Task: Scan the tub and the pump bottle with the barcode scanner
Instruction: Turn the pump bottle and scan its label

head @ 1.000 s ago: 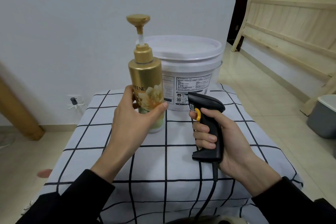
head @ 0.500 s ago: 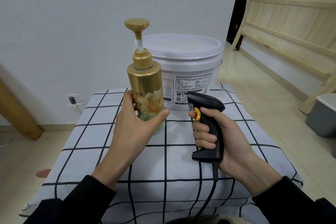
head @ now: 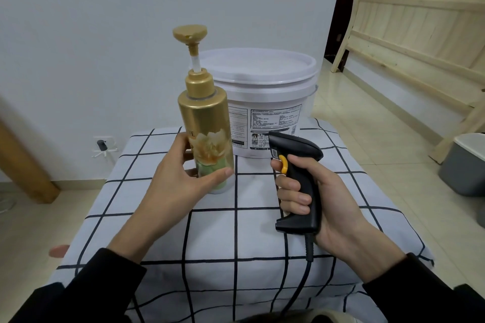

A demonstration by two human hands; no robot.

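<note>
A gold pump bottle with a flower print stands upright on the checked cloth, its pump head raised. My left hand is wrapped around its lower body. Right behind it sits a white lidded tub, its printed label facing me. My right hand grips a black barcode scanner with a yellow trigger; its head points left toward the bottle and the tub's label. A black cable hangs from the scanner's handle toward me.
The white cloth with black grid lines covers a small raised surface that drops off on all sides. A grey bin stands on the floor at right, a wooden bed frame behind it. A wall socket is at left.
The bottle has turned a little in my left hand; less of its brand lettering shows. The scanner and my right hand have stayed in place.
</note>
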